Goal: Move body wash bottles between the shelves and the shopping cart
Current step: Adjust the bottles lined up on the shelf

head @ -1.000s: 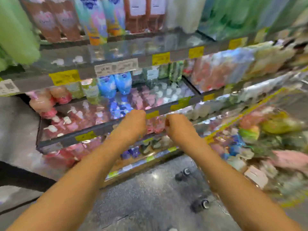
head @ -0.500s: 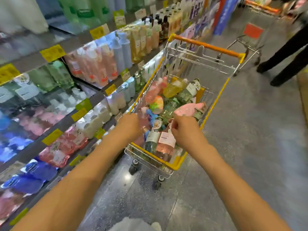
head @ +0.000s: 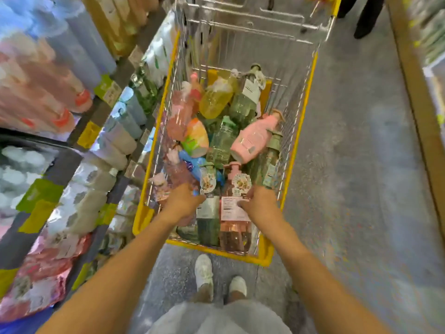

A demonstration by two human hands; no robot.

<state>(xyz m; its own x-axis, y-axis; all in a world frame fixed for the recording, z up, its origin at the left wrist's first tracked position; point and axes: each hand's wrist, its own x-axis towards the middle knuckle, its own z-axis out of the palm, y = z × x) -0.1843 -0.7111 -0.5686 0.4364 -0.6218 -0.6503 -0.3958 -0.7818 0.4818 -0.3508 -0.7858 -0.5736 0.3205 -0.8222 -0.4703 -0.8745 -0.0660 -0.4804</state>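
Observation:
A wire shopping cart with a yellow rim [head: 298, 131] stands in front of me, filled with several body wash bottles. At its near end a dark green pump bottle [head: 208, 220] and a clear pink pump bottle [head: 234, 227] stand side by side. My left hand [head: 184, 201] reaches in from the left, its fingers curled against the green bottle's shoulder. My right hand [head: 261, 201] holds the pink bottle at its shoulder, thumb above and fingers on the label. A pale pink bottle [head: 255, 138] and a yellow bottle [head: 215, 100] lie further in.
Shelves [head: 79, 131] packed with bottles and yellow price tags run along the left, close to the cart. Grey aisle floor [head: 356, 189] lies to the right. Another person's dark legs [head: 366, 18] stand beyond the cart. My white shoes [head: 204, 273] are just behind the cart.
My view swung from the shelves to the cart and down into it. Both hands dropped from above the cart's near rim onto the two upright bottles.

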